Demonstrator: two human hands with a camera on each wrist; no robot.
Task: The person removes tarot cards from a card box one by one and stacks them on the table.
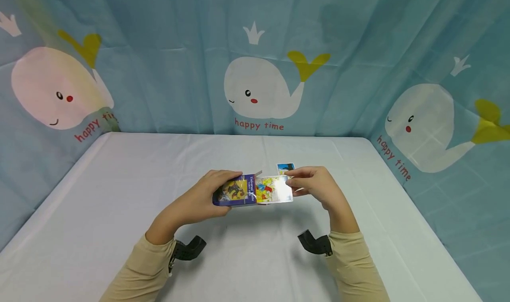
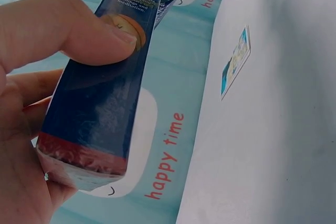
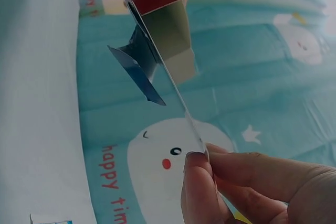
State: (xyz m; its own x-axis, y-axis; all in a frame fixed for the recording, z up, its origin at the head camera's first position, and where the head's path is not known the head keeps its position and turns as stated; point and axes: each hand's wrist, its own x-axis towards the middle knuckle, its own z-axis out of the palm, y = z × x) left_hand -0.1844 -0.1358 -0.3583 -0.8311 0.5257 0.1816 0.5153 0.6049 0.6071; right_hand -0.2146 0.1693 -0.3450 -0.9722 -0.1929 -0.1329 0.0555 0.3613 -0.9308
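Looking from the head view, you have your left grip (image 1: pixel 207 195) wrapped around the box (image 1: pixel 236 191), while your right grip (image 1: pixel 314 186) is narrow, pinching the card (image 1: pixel 274 190) by its outer end. The card reaches from the box's mouth toward your right side, its picture facing up, and both are held above the middle of the desk (image 1: pixel 75 226). Beyond your right grip a second card (image 1: pixel 284 167) lies toward the desk's far edge, partly hidden by your fingers. Behind that edge hangs the curtain (image 1: pixel 175 85) with its whales.

From the left wrist, you see your thumb (image 2: pixel 97 35) pressing the box's narrow blue side, with other fingers behind it. The second card lies flat, near the desk's far edge.

From the right wrist, your thumb and fingers meet on the card, seen edge-on as a thin strip running up to the box's open end. You cannot tell how much of it sits inside. The flap (image 3: pixel 137 74) sticks out beside the mouth.
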